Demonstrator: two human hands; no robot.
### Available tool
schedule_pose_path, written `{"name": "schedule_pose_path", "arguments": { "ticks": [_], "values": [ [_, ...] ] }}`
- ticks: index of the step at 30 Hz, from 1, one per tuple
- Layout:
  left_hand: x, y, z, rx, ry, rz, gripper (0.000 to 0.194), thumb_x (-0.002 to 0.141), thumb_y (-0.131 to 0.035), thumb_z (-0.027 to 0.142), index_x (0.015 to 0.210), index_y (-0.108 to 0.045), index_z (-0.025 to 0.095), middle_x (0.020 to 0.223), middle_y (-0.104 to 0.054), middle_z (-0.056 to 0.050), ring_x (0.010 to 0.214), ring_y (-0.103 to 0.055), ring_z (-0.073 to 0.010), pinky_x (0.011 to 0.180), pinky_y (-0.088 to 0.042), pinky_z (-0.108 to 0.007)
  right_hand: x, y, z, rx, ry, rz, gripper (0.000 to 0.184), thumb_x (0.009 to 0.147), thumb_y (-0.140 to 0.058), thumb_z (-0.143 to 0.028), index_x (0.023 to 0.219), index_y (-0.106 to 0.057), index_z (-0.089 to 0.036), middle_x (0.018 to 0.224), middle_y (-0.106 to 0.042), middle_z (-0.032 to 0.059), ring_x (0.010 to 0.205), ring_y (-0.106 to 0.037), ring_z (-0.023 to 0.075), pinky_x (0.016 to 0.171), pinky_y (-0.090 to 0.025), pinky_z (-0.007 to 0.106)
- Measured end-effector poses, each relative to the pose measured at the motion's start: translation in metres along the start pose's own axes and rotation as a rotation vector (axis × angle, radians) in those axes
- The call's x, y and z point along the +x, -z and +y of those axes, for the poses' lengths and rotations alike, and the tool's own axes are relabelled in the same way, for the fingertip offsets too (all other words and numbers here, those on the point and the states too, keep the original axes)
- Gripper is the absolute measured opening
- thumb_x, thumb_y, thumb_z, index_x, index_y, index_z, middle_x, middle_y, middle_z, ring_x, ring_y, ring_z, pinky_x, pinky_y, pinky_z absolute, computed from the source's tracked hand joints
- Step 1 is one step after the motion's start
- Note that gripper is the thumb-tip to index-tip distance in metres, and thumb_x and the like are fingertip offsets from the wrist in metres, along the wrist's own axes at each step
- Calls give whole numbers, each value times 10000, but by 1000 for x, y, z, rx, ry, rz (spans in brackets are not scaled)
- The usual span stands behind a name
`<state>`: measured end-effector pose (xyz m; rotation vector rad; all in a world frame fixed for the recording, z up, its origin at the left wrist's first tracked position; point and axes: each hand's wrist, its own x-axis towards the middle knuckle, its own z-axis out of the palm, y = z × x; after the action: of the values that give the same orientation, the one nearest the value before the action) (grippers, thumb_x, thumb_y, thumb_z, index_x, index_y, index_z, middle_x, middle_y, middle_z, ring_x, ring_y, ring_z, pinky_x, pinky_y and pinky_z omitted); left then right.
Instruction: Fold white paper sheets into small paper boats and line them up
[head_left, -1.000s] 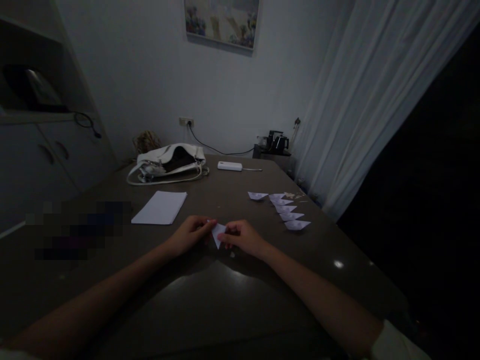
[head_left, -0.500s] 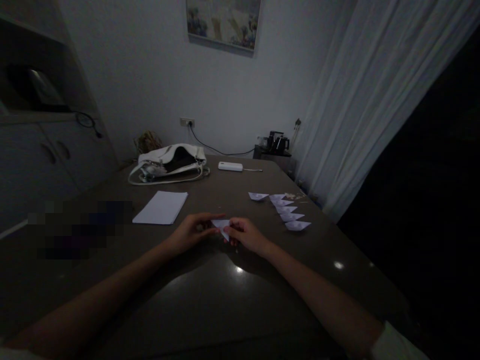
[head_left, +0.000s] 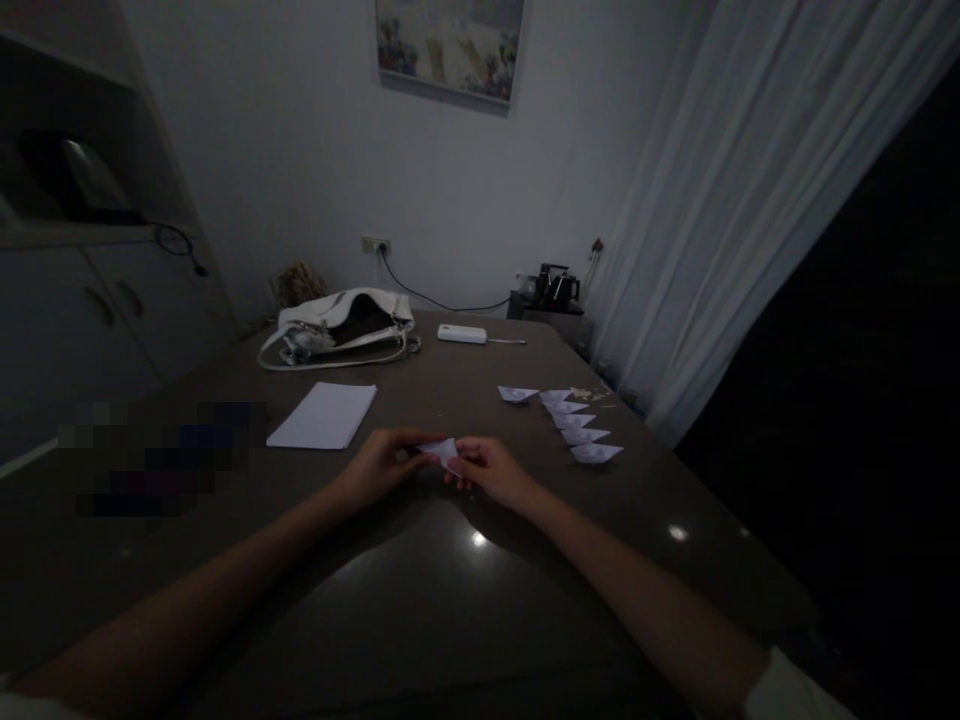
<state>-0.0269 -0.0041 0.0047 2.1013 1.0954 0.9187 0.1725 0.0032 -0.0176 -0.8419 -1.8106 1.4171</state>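
Note:
A small folded piece of white paper (head_left: 442,451) is held between my two hands, just above the table. My left hand (head_left: 386,465) pinches its left end between thumb and fingers. On the other side, my right hand (head_left: 491,470) grips the right part, the thumb in front and the fingers behind. The hands cover part of the folds. To the right of my hands, several folded paper boats (head_left: 596,454) stand in a slanting row, and one more paper boat (head_left: 517,395) sits to the left of the row's far end.
Left of my hands lies a stack of white paper (head_left: 322,416). Behind it rests a white handbag (head_left: 341,325). A white power bank (head_left: 462,334) with a short cable lies far back on the dark table (head_left: 420,610). Small scraps (head_left: 589,393) lie beyond the boats.
The folded paper has turned from a downward-pointing triangle to a flatter, sideways position. My left fingers have shifted onto its left end; my right hand has kept its hold.

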Motion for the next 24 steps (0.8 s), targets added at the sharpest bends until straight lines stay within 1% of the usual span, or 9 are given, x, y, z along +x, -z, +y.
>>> {"name": "schedule_pose_path", "arguments": {
  "ticks": [3, 5, 8, 10, 12, 14, 17, 20, 24],
  "values": [
    [1, 0, 1, -51, 9, -33, 377, 816, -546, 379, 1079, -671, 140, 986, -714, -97, 852, -632, -237, 770, -471, -332, 0, 0, 0, -9, -3, 22, 176, 807, -570, -267, 894, -590, -116, 655, -593, 3, 504, -489, 77, 505, -387, 199],
    [1, 0, 2, -74, 43, -33, 391, 813, -544, 391, 1056, -679, 116, 897, -725, -98, 750, -629, -216, 688, -475, -306, 0, 0, -2, -25, 16, 36, 158, 800, -573, -246, 891, -591, -118, 645, -595, 3, 509, -503, 85, 506, -389, 201],
    [1, 0, 5, -101, 90, 14, 434, 795, -561, 414, 1042, -678, 77, 751, -710, -93, 611, -588, -182, 566, -444, -267, 0, 0, -6, -47, 54, 66, 143, 790, -581, -232, 879, -599, -122, 641, -598, 5, 517, -516, 96, 512, -393, 208],
    [1, -1, 6, -116, 72, 20, 435, 803, -555, 418, 1049, -671, 78, 767, -705, -92, 637, -594, -182, 591, -452, -269, -1, 0, -8, -63, 49, 73, 144, 788, -578, -223, 885, -604, -120, 642, -599, 7, 523, -519, 100, 519, -397, 213],
    [0, -2, 6, -125, 43, -10, 431, 819, -541, 418, 1081, -650, 94, 862, -706, -95, 723, -616, -193, 660, -472, -282, -2, -1, -8, -92, 32, 50, 149, 793, -565, -209, 900, -607, -115, 641, -596, 8, 530, -523, 101, 532, -405, 218],
    [-1, -3, 5, -126, 46, -52, 444, 814, -545, 437, 1095, -634, 104, 913, -702, -91, 771, -627, -203, 688, -483, -288, -4, -2, -7, -136, 40, 15, 159, 795, -562, -197, 923, -607, -113, 646, -597, 6, 551, -534, 103, 555, -415, 221],
    [0, -5, 2, -96, 72, -93, 434, 783, -573, 473, 1012, -662, 115, 844, -707, -72, 752, -636, -207, 682, -492, -289, -7, -2, -5, -263, 108, -3, 164, 803, -575, -216, 938, -611, -129, 681, -612, 7, 606, -553, 107, 592, -413, 218],
    [0, -6, 2, -90, 62, -70, 384, 782, -579, 471, 931, -674, 131, 843, -706, -66, 765, -639, -205, 691, -491, -282, -8, -2, -6, -378, 115, 2, 149, 823, -574, -279, 840, -615, -138, 688, -617, 10, 614, -551, 108, 577, -393, 208],
    [-1, -6, 5, -97, 33, -22, 342, 787, -585, 456, 881, -651, 134, 816, -691, -55, 735, -629, -187, 662, -481, -262, -9, -2, -9, -394, 92, -23, 228, 871, -505, -286, 714, -580, -139, 625, -595, 3, 555, -534, 94, 536, -374, 195]
  ]
}}
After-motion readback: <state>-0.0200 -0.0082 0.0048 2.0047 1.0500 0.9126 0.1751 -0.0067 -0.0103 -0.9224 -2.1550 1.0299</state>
